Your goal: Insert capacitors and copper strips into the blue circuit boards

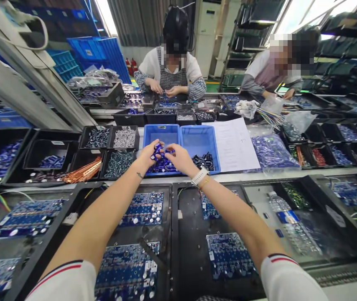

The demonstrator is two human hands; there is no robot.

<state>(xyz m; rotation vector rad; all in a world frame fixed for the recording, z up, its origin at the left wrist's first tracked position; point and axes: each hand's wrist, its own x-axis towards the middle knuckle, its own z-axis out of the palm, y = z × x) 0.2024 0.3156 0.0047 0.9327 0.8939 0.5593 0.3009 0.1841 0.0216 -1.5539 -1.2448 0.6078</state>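
My left hand (pixel 147 154) is cupped around several blue cylindrical capacitors (pixel 157 152) with silver ends, over the left blue bin (pixel 161 128). Close beside it, my right hand (pixel 180 159) has its thumb and fingers curled in on the same handful, pinching at a capacitor partly hidden by the fingers. More blue capacitors (pixel 162 168) lie in the bin under both hands. The adjoining blue bin (pixel 199 136) holds black capacitors (pixel 204 161) at its near end.
Black trays with circuit boards (pixel 231 255) lie below my arms. Small-part bins (pixel 124 137) stand left; a paper sheet (pixel 236 144) and a bag of blue parts (pixel 272 152) lie right. Two people (pixel 174 62) work across the bench. A plastic bottle (pixel 291 221) lies in a right tray.
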